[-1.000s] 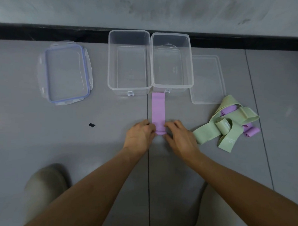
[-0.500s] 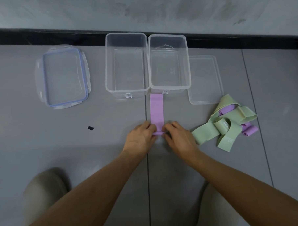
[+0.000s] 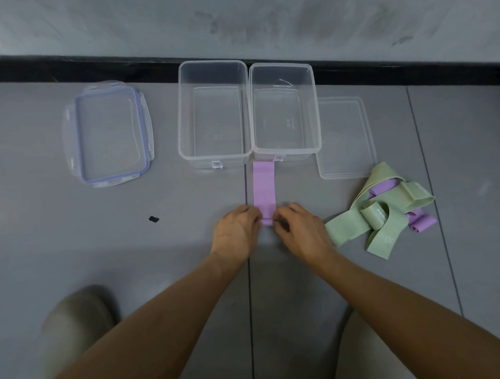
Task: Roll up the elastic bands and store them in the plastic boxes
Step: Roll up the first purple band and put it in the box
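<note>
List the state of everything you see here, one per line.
Purple band: flat on floor, near end curled up.
Left hand: pinches band's near end.
Right hand: pinches the same end.
Left box: open, empty.
Right box: open, empty.
Blue-rimmed lid: off, on floor.
Clear lid: off, beside right box.
Band pile: loose, tangled.

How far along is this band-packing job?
Barely begun. Done: the left box and right box stand open and empty. In hand: the left hand and right hand pinch the near end of the purple band, starting its roll. Left: finishing that roll, the tangled heap of green and purple bands, then boxing.
</note>
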Demonstrator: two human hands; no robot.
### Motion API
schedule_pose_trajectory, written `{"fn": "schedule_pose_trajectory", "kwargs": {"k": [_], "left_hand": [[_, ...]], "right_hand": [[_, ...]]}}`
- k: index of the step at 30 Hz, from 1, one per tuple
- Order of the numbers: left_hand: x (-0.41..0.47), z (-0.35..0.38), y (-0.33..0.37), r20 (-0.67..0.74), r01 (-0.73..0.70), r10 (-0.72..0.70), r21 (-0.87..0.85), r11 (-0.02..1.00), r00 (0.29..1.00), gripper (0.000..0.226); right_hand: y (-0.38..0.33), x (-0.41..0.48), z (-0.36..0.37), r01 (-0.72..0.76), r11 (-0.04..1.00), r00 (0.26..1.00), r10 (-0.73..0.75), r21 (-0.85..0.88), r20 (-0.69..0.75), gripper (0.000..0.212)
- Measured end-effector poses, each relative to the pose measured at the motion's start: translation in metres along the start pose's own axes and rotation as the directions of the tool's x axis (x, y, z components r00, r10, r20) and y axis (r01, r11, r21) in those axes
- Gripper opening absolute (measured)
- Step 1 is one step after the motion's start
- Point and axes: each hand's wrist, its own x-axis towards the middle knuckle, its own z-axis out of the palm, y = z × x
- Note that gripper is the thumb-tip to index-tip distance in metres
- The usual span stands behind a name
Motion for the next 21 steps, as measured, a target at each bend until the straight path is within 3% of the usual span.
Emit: {"fn": "schedule_pose_trajectory", "kwargs": {"k": [6, 13, 21], "left_hand": [[0.0019, -0.0008, 0.0006, -0.015, 0.043, -0.043, -0.039, 0.998, 0.999, 0.006], [0.0006, -0.0038, 0.0009, -0.025, -0.015, 0.016, 0.012, 1.0, 1.0, 0.022], [0.0036, -0.0002, -0.004, -0.015, -0.008, 0.007, -0.035, 0.999, 1.0, 0.01]], "right_hand": [[0.0046, 0.0005, 0.0032, 0.04, 0.999, 0.999, -0.041, 0.013, 0.025, 0.017], [0.0055, 0.0074, -0.0016, 0.007, 1.0, 1.0, -0.007, 0.028, 0.011, 0.021], [0.0044, 0.0065, -0.0025, 0.014, 1.0, 0.998, -0.014, 0.003, 0.058, 0.025]]}}
